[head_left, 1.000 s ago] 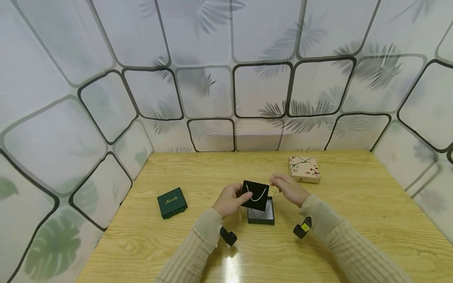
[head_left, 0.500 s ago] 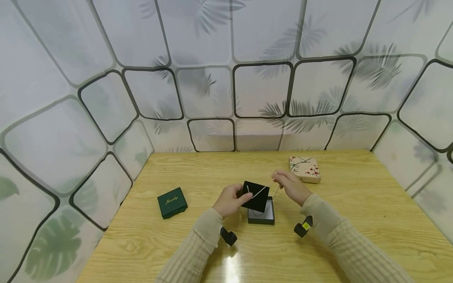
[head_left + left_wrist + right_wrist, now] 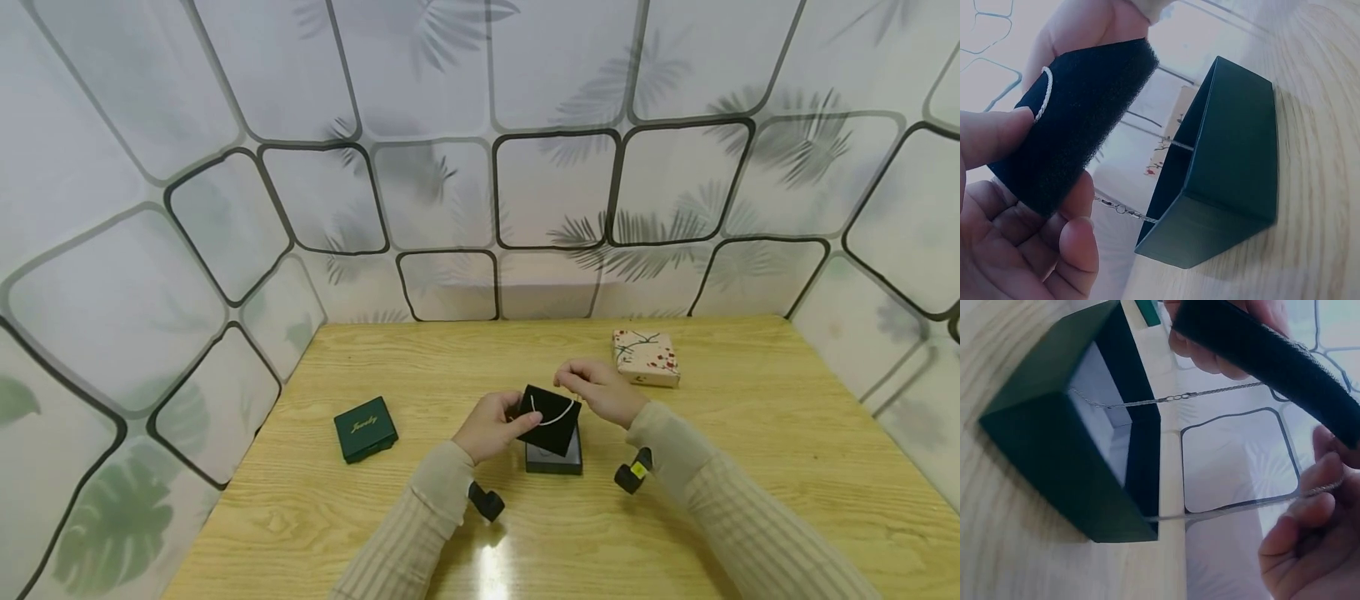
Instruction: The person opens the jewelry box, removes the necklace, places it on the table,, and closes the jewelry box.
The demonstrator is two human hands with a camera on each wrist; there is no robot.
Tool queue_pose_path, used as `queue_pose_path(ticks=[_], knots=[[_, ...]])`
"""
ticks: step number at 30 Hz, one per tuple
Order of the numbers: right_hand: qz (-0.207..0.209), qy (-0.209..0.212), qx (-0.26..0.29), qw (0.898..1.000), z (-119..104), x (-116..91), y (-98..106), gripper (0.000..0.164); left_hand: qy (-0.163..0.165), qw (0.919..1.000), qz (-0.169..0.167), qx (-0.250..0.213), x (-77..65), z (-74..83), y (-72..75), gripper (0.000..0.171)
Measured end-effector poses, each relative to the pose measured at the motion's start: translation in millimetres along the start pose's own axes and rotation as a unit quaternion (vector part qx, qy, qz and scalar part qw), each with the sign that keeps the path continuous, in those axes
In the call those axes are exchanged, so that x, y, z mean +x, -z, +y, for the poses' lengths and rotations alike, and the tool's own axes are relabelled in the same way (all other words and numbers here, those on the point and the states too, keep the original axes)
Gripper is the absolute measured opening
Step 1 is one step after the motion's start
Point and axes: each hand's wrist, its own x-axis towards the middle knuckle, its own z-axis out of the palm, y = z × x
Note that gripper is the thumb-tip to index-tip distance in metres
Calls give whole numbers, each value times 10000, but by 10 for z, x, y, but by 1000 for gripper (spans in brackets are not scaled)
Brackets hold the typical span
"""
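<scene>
My left hand (image 3: 487, 427) grips a black foam jewelry pad (image 3: 553, 425) over an open dark green box (image 3: 553, 468), thumb on its face and fingers behind. A silver chain necklace (image 3: 1047, 87) curves across the pad's face under the thumb. Two strands of it hang from the pad's far side into the box, a clasp (image 3: 1179, 397) showing on one. At the pad's upper right corner, my right hand (image 3: 600, 392) has curled fingers. The right wrist view shows the lower strand (image 3: 1241, 508) running into those fingers, which pinch it.
A closed green box with gold lettering (image 3: 365, 429) lies to the left on the wooden table (image 3: 285, 517). At the back right sits a cream box with red flowers (image 3: 647, 358), just beyond my right hand. A patterned curtain (image 3: 435, 200) surrounds the table.
My right hand first lifts slightly away with the strand, then comes back left to the pad's corner. The pad shifts a little right; the chain on its face pulls straight, then slackens into a curve.
</scene>
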Motion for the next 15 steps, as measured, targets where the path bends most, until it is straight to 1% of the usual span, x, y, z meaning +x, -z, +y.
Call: queue_pose_path(ticks=[3, 5, 7, 13, 15], knots=[[-267, 42, -214, 9994, -6, 45, -2, 25, -34, 10000, -92, 7, 60, -136, -12, 22], [-463, 76, -273, 9985, -1, 66, -5, 22, 24, 9999, -112, 11, 54, -116, -18, 22], [-565, 49, -252, 9981, 6, 76, -10, 21, 41, 9999, -110, 25, 38, -66, -22, 22], [-717, 10, -58, 9974, 4, 85, -9, 22, -60, 9998, -161, -35, -71, 225, 17, 22], [-824, 12, 30, 9966, -4, 92, -4, 24, -95, 9998, -155, -53, -89, 268, 25, 21]])
